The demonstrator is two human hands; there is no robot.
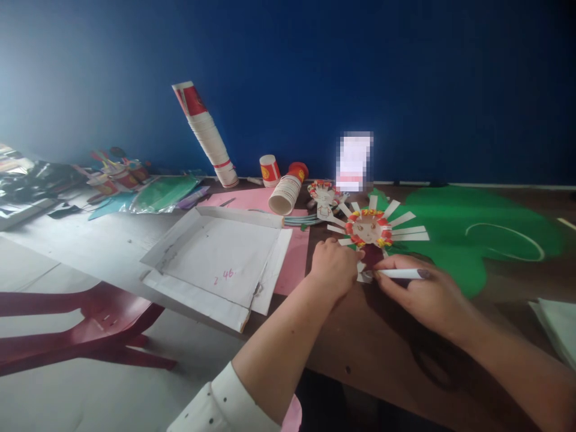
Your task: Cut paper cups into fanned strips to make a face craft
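on the worktop (330, 342), the paper figure (368, 233) has face and dark-red top coloured, white base seemingly left; left hand (335, 267) curled, grip hidden; right hand (429, 297) pinching a marker (399, 273).

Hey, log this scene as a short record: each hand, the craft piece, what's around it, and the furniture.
Left hand: at the figure's lower left edge
Right hand: holding a white pen at the figure's lower part
Craft piece: paper figure, red-and-yellow ring around its face, white strips radiating
Around it: smaller paper figure, green sheet, shallow white box, leaning cup stack
Furniture: red chair, brown table
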